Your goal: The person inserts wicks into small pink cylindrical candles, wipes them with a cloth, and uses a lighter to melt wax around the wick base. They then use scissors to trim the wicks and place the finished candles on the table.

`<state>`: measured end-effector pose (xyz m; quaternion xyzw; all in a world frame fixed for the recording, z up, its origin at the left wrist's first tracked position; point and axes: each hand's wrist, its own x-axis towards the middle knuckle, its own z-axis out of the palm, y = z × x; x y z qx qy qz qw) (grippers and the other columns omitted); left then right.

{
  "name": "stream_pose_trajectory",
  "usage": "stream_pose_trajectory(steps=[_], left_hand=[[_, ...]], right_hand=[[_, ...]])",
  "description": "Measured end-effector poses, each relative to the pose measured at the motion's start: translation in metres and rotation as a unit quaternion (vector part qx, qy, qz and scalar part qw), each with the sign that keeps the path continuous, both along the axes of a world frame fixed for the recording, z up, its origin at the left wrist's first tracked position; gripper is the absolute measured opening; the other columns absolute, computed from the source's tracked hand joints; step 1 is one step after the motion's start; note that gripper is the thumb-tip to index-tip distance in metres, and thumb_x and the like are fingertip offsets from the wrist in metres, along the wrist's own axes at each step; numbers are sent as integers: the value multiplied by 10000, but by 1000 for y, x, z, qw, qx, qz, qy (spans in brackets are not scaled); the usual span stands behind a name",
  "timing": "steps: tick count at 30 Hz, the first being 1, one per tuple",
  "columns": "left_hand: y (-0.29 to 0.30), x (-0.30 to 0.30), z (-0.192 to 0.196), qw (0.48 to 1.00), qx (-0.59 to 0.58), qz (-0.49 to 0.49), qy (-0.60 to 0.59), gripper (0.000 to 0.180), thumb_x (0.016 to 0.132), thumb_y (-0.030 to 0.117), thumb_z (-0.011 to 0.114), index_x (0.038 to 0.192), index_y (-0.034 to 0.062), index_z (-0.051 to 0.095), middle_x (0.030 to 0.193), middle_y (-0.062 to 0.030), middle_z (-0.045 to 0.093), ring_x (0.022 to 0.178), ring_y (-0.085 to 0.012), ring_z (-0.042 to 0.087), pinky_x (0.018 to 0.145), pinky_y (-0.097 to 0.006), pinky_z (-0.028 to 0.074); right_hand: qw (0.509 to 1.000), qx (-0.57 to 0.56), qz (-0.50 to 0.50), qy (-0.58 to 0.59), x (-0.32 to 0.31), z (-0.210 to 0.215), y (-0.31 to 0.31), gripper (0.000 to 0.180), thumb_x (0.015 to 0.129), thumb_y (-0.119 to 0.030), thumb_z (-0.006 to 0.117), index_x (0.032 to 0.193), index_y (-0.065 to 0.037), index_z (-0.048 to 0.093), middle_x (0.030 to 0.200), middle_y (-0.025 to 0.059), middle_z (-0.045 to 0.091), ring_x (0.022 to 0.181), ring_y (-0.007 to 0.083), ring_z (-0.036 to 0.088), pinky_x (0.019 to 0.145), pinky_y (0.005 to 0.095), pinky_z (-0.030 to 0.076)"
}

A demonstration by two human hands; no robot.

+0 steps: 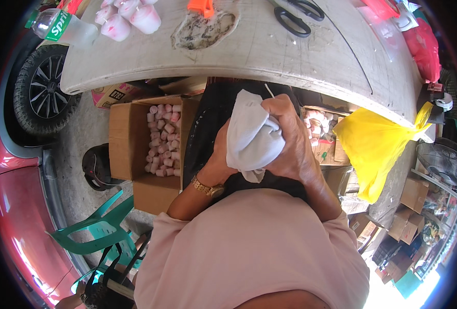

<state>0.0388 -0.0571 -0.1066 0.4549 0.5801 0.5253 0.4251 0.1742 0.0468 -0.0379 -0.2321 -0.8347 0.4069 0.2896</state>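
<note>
Red car off to the left, pale table stretching across the top, green plastic chair at lower left. Next size down: an open cardboard box left of the lap, yellow plastic bag hanging on the right. Then the white cloth, bunched up over the lap between both hands. Right hand's clamped on it, thumb on top; left hand is against the other side, fingers hidden, so can't tell if it's gripping. Smaller stuff: clear bottle and black-handled scissors on the table, gold-coloured watch on the left wrist, little pink-and-white cups heaped in the box.
</note>
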Motion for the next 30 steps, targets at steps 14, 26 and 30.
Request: stream_pose_trajectory(steps=[14,26,30], left_hand=[[3,-27,-4,994,-18,-92,-61,506,825,155,689,1283,34,512,1224,-111,591,1087,-207,593,945,-329,484],[11,-15,-1,984,-11,-54,-169,537,800,130,724,1281,29,508,1228,-95,596,1098,-187,593,958,-330,485],[9,-12,9,994,18,-82,-75,536,818,215,710,1281,31,512,1211,-87,604,1091,-179,591,943,-329,486]], right_hand=[[986,-42,-59,-153,30,-7,23,412,669,-16,765,1052,-26,615,928,87,568,863,235,594,776,313,487],[999,17,-29,-10,27,28,-2,398,657,-57,762,1048,-33,689,948,105,565,845,221,585,714,295,482],[997,28,-1,-77,11,15,-2,476,617,-108,805,1066,-34,667,985,120,572,868,261,622,731,326,512]])
